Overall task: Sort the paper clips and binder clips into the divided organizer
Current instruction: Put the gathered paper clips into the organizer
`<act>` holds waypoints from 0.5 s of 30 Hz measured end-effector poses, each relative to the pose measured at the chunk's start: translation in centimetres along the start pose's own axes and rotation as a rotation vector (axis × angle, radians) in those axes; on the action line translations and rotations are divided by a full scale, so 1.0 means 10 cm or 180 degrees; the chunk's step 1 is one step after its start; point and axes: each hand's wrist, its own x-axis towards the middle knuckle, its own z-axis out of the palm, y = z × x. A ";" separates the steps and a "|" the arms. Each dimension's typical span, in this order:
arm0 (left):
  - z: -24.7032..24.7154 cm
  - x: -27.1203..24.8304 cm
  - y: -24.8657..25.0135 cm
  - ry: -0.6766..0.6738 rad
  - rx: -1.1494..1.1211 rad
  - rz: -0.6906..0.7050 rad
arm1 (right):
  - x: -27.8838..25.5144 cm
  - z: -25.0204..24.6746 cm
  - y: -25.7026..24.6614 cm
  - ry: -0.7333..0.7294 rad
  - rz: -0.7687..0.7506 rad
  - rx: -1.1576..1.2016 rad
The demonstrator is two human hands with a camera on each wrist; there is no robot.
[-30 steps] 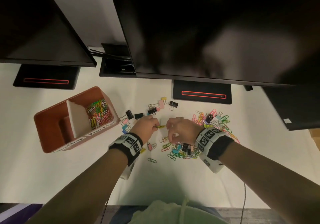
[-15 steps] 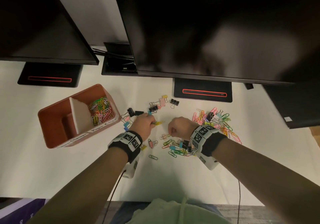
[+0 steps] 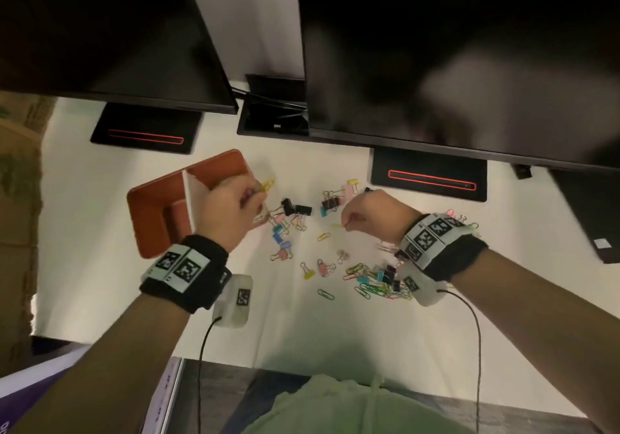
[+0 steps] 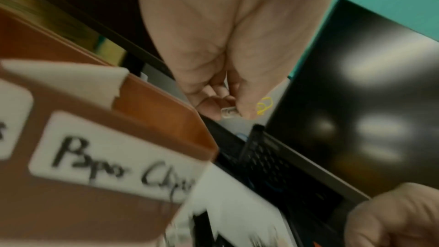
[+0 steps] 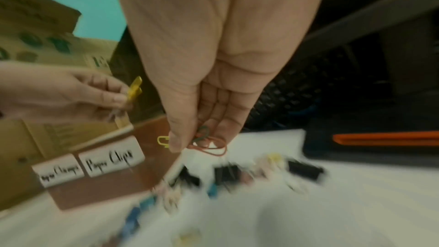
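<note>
My left hand (image 3: pixel 231 208) hovers over the right compartment of the brown divided organizer (image 3: pixel 157 219), pinching a yellow paper clip (image 3: pixel 267 185) that sticks out past its fingers; the same yellow paper clip (image 4: pixel 265 105) shows in the left wrist view. That compartment carries a "Paper Clips" label (image 4: pixel 114 159). My right hand (image 3: pixel 375 214) is raised above the scattered clips, pinching a few paper clips (image 5: pixel 206 142), red, green and yellow. Binder clips (image 3: pixel 295 210) and paper clips (image 3: pixel 372 282) lie loose on the white desk.
Two dark monitors hang over the back of the desk, their black bases (image 3: pixel 429 178) standing behind the clips. A cardboard box (image 3: pixel 16 198) stands left of the organizer. Cables run from both wrist cameras toward the desk's near edge (image 3: pixel 302 363).
My left hand has carried the yellow paper clip left, from the pile to above the organizer. My right hand has lifted from the pile with paper clips pinched in it.
</note>
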 end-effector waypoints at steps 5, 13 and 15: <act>-0.45 0.06 -0.19 0.0305 0.0226 -0.0696 | 0.41 -0.30 -0.80 0.0506 -0.0629 0.0160; -0.54 0.05 -0.39 0.0062 0.0605 -0.0830 | 1.23 0.01 -1.44 0.0628 -0.0213 0.0600; -0.53 -0.02 -0.33 0.0290 0.0607 -0.0463 | 1.15 0.06 -1.35 0.0819 -0.0414 0.0852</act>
